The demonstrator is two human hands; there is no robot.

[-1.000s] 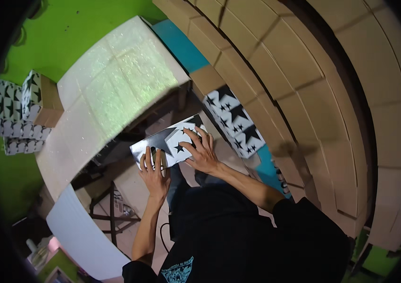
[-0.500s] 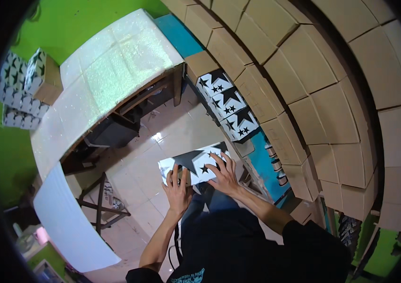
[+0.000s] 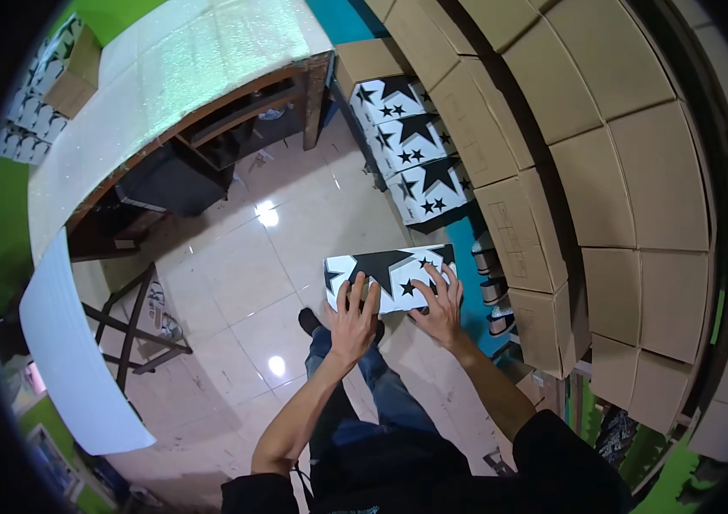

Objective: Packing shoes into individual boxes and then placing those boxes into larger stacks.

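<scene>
Brown boxes [image 3: 659, 171] stacked at R, contents hidden; star-print boxes [image 3: 420, 144] beside, ditto. Held box [image 3: 392, 269], same print, is out front, nr that stack; looks shut, contents n/a. Best kept level w/ even pressure: L hand [image 3: 354, 325] + R hand [image 3: 439, 313] clamped on it, fingers over top.

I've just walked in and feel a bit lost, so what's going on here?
A person is holding a white box with black stars in both hands. The left hand is at its left part and the right hand at its right end, with fingers spread over it. Similar star-patterned boxes sit in a row ahead, beside stacked brown cardboard boxes.
</scene>
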